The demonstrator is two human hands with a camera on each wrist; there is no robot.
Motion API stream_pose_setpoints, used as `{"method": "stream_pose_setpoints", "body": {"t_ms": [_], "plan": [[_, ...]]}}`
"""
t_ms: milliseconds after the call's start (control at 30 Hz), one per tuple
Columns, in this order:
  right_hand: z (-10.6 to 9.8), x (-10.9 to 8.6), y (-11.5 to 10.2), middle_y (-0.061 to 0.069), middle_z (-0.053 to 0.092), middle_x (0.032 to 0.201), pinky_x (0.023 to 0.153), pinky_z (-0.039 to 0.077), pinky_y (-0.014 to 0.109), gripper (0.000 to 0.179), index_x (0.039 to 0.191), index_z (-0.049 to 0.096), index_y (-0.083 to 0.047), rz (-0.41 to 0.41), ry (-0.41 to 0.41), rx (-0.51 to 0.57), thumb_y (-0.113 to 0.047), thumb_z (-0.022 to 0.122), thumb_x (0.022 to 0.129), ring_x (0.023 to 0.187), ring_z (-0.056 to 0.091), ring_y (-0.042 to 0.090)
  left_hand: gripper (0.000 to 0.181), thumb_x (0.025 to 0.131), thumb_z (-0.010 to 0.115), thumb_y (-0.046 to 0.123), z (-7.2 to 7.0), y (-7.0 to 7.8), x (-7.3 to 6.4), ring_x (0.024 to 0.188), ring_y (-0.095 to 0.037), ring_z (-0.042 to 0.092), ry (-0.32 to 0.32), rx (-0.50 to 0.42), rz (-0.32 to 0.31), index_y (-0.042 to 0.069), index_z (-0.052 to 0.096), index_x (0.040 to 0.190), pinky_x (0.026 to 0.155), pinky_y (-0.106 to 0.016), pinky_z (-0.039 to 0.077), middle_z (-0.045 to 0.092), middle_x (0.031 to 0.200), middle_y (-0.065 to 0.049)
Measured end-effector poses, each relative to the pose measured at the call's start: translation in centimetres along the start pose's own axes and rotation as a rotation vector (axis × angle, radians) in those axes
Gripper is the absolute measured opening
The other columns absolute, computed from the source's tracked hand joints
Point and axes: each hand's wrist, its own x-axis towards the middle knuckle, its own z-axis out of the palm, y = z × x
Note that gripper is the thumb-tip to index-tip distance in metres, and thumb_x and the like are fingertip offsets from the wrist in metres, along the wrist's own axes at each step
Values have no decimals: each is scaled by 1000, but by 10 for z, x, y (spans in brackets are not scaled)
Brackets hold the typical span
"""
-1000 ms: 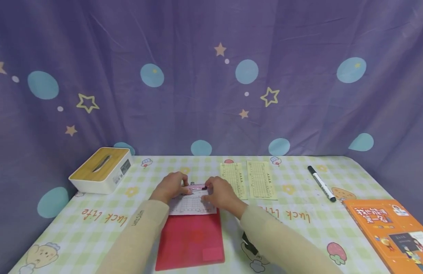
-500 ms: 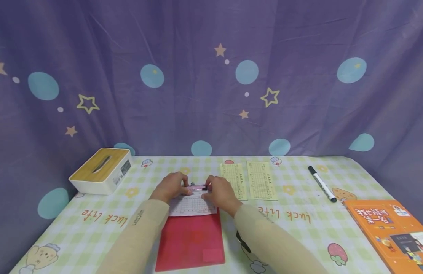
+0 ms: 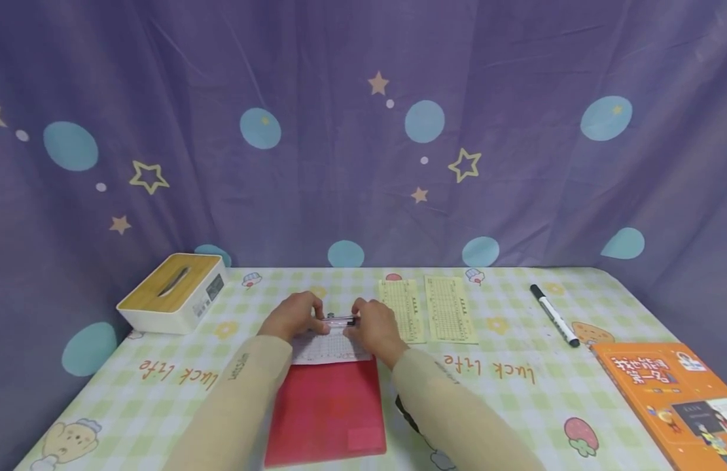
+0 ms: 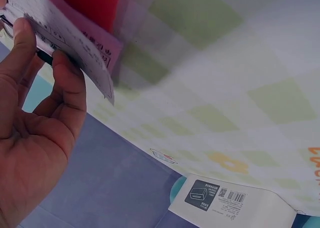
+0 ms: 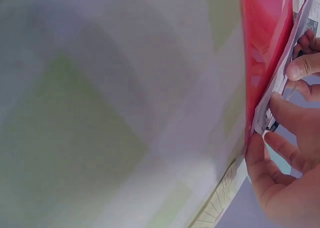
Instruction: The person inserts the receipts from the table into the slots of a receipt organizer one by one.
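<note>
A red clipboard (image 3: 328, 412) lies before me, with printed white paper sheets (image 3: 330, 351) over its far part. At its far edge shows a thin metal clip with a black end (image 3: 350, 321). My left hand (image 3: 290, 316) pinches the sheets near that clip, its thumb on the printed face and fingers behind, as the left wrist view shows. There a pink sheet (image 4: 114, 47) shows beneath the white one, their corner raised off the table. My right hand (image 3: 377, 329) pinches the right side by the clip with thumb and fingers, seen edge-on in the right wrist view.
Two yellow printed sheets (image 3: 451, 309) lie right of the right hand. Farther right are a black-and-white marker (image 3: 554, 316) and an orange book (image 3: 663, 392). A white tissue box (image 3: 171, 293) stands back left. A dark object (image 3: 407, 413) is partly hidden under the right sleeve.
The right hand and forearm have shifted slightly left, and the sheets' near edge has moved a little toward the clip, baring more red board. The left hand stays nearly in place.
</note>
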Motion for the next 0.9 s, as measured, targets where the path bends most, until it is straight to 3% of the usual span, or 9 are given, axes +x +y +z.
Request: {"method": "stream_pose_setpoints", "body": {"t_ms": [167, 367, 567, 900], "plan": [[-2, 0, 6, 10, 60, 90, 83, 49, 40, 31, 107, 67, -4, 54, -19, 72, -16, 84, 84, 84, 57, 24, 21, 80, 87, 12, 1, 1, -1, 65, -18, 48, 7, 5, 3, 8, 68, 75, 63, -32, 42, 59, 74, -3], [-5, 1, 13, 5, 59, 83, 79, 48, 36, 20, 93, 67, -3, 54, -36, 129, -12, 83, 85, 80, 53, 20, 22, 80, 87, 12, 2, 0, 0, 65, -18, 48, 16, 21, 11, 8, 67, 74, 64, -33, 43, 58, 75, -3], [-6, 1, 19, 4, 54, 77, 72, 46, 32, 26, 83, 59, -3, 103, -51, 202, -12, 84, 84, 76, 51, 19, 22, 80, 87, 12, 4, -1, 0, 66, -18, 49, 17, 22, 17, 8, 66, 75, 65, -33, 43, 58, 75, -3], [-3, 4, 18, 1, 53, 69, 65, 44, 29, 30, 71, 55, -9, 44, -16, 127, -10, 78, 90, 70, 51, 17, 22, 81, 87, 13, 2, 1, -2, 66, -18, 49, 19, 25, 15, 7, 66, 76, 65, -32, 43, 58, 76, -3]]}}
